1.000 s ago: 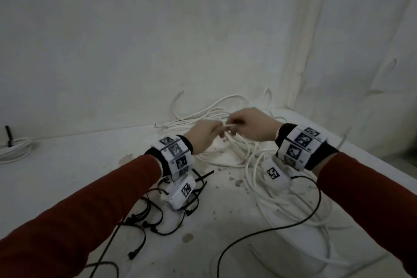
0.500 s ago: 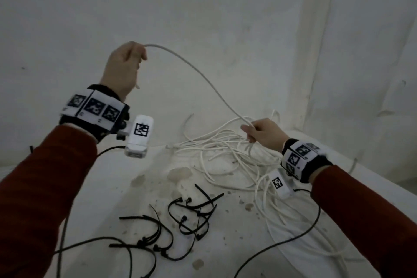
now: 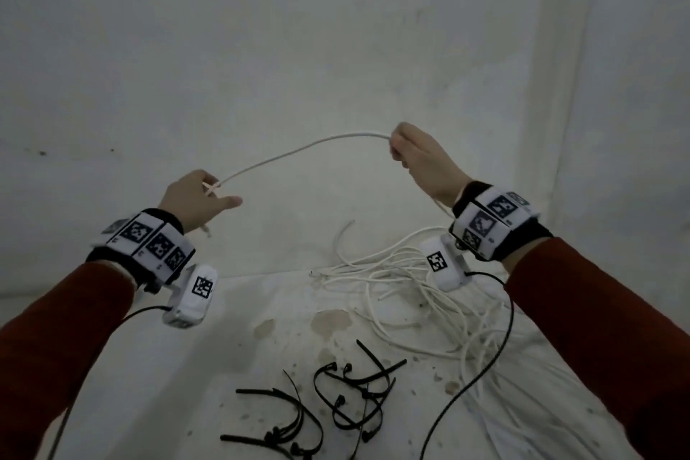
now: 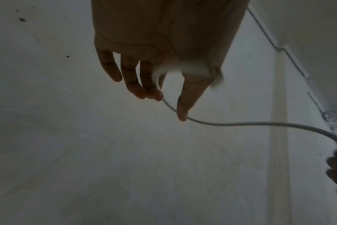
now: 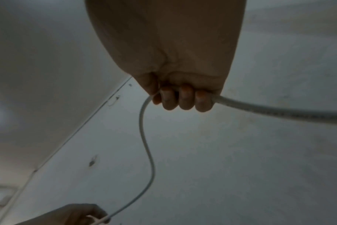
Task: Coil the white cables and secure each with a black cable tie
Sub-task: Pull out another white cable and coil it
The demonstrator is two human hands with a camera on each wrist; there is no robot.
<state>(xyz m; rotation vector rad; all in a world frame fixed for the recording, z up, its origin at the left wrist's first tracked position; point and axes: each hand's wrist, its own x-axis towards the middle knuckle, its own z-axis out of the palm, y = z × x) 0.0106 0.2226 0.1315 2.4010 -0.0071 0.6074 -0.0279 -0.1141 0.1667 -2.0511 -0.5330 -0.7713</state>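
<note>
One white cable (image 3: 298,149) arcs through the air between my two hands. My left hand (image 3: 198,198) holds the cable's end between its fingers, thumb pointing right; in the left wrist view the cable (image 4: 240,123) leaves between the loosely straight fingers (image 4: 133,85). My right hand (image 3: 418,161), higher and to the right, grips the cable in a fist, with curled fingers (image 5: 183,99) wrapped round it. From there the cable drops to a loose pile of white cables (image 3: 403,291) on the white surface. Several black cable ties (image 3: 347,392) lie in front of the pile.
The white, stained surface (image 3: 149,385) meets a pale wall behind and a corner at the right. A black wire (image 3: 481,370) from my right wrist camera trails over the cable pile. Another hangs from the left wrist camera (image 3: 190,295).
Both hands left the pile with one cable. My left hand swung up high, then came down toward the middle. My right hand has risen, lifting the cable off the pile.
</note>
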